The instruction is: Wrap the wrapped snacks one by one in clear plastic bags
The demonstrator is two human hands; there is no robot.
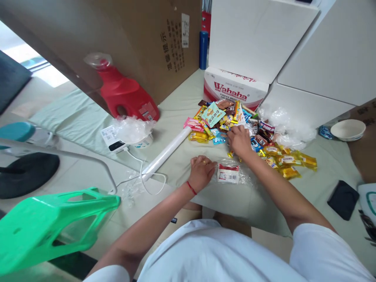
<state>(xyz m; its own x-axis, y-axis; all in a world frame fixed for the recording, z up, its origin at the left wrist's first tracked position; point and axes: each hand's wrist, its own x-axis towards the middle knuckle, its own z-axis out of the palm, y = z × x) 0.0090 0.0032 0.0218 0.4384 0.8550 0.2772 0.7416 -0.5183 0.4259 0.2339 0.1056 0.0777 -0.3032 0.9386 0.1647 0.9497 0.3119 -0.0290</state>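
My left hand (202, 171), with a red cord at the wrist, rests on the cloth with its fingers curled at the left edge of a clear plastic bag (245, 175). Inside or under that film lies a small red and white packet (228, 174). My right hand (239, 139) reaches into the near side of a heap of wrapped snacks (226, 119). Its fingers bend downward among the wrappers, and what they grip is hidden. Several yellow snack packs (289, 159) lie right of my right forearm.
A Wahaha carton (235, 88) stands behind the heap, with crumpled clear plastic (293, 127) at its right. Leftward lie a white roll (167, 152), a white cable (142, 178) and a red jug (126, 92). A bowl (348, 130) and black case (343, 199) sit at right; a green stool (55, 223) at lower left.
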